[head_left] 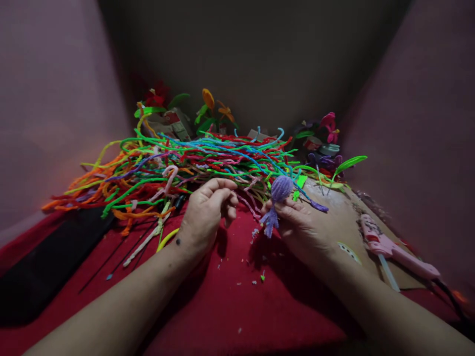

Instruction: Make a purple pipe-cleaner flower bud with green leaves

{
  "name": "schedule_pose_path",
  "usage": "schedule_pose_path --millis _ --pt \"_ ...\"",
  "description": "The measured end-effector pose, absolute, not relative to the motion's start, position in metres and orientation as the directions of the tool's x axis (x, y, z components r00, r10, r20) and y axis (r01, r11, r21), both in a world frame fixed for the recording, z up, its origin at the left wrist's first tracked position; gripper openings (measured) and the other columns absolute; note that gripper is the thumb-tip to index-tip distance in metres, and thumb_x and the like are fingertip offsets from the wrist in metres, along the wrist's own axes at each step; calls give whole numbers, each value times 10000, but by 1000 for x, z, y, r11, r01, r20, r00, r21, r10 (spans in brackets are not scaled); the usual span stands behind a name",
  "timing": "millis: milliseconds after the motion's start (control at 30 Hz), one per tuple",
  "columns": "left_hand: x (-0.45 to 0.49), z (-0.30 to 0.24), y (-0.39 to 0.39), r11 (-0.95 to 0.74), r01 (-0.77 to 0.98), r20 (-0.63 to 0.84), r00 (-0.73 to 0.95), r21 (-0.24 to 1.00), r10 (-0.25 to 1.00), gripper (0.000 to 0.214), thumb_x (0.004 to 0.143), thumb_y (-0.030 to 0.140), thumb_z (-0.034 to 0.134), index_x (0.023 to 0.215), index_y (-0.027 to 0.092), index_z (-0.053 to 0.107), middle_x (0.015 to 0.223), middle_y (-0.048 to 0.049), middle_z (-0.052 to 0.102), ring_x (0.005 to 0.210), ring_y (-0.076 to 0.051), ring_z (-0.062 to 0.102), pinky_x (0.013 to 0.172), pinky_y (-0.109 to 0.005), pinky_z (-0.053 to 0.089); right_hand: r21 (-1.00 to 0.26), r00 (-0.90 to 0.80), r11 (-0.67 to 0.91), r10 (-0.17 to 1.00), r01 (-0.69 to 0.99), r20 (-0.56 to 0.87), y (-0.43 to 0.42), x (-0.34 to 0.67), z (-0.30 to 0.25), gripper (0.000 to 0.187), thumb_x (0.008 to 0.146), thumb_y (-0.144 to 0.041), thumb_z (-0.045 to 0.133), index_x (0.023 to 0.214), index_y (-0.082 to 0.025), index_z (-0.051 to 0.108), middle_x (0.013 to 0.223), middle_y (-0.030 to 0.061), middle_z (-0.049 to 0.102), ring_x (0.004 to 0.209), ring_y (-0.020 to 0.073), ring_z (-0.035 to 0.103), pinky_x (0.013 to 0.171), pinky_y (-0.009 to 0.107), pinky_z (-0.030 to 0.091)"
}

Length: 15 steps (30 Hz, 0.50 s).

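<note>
My right hand (300, 222) pinches a purple pipe-cleaner flower bud (282, 189) at its narrow waist. The bud's rounded, ribbed head points up, and its short splayed ends hang below the fingers. To the left, my left hand (206, 210) hovers above the red cloth, apart from the bud. Its fingers are curled in, with the thumb close to the index finger; whether anything small is between them I cannot make out. Just behind both hands lies a large heap of colourful pipe cleaners (208, 158) in green, red, blue, orange and pink.
A pink hot glue gun (397, 252) lies on a cardboard sheet (334, 207) at the right. Small clippings dot the red cloth (237, 306). A long black object (55, 267) rests at the left. Pipe-cleaner flowers (328, 126) stand at the back. Yellow handles (167, 240) show beside my left wrist.
</note>
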<state>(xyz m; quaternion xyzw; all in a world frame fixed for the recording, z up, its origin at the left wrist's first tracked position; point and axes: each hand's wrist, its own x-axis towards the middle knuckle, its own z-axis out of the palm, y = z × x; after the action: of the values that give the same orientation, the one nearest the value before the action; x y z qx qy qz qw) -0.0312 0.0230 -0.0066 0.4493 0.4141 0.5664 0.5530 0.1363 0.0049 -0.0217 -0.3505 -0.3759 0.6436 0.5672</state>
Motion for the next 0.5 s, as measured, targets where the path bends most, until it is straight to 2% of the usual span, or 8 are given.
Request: schedule_pose_path --millis 67,167,267,367,433,500 --pt "-38 -2 27 -73 -241 68 -32 968 997 101 754 257 484 788 173 528 572 34 550 398 -77 462 360 -178 343 -876 -86 -48 996 -480 -8 5 138 -19 107 651 -216 710 748 -177 685 724 12 659 680 121 580 719 260 447" --pt "-52 7 32 -184 -18 181 -104 983 978 215 761 350 521 673 156 548 528 25 531 407 -70 451 390 -179 346 -877 -74 -36 997 -480 0 6 137 -15 94 648 -206 704 737 -197 676 693 2 643 645 118 566 696 260 451" --pt "-67 15 35 -229 247 260 -99 941 961 189 696 287 602 568 155 560 443 37 480 390 -63 394 389 -176 297 -885 -107 -63 994 -461 -15 6 131 -7 123 630 -215 711 746 -199 676 691 10 639 647 134 565 682 277 459" --pt "-82 19 41 -192 357 232 -71 914 970 94 654 252 610 632 163 628 435 39 491 388 -74 376 390 -186 268 -874 -155 -67 988 -482 10 3 123 5 123 619 -194 718 734 -208 678 696 4 639 669 136 570 690 270 459" --pt "-92 19 46 -208 483 247 -19 850 969 91 626 228 603 665 172 663 482 29 540 428 -89 422 427 -191 300 -877 -185 -55 982 -478 40 0 119 9 93 635 -209 710 722 -209 681 695 4 638 671 134 567 698 268 456" --pt "-101 18 51 -249 660 252 93 708 963 95 602 197 584 628 189 675 531 19 581 500 -108 480 488 -194 339 -895 -223 -57 974 -442 49 -3 115 4 97 662 -240 698 747 -193 690 706 16 641 671 132 564 692 264 450"
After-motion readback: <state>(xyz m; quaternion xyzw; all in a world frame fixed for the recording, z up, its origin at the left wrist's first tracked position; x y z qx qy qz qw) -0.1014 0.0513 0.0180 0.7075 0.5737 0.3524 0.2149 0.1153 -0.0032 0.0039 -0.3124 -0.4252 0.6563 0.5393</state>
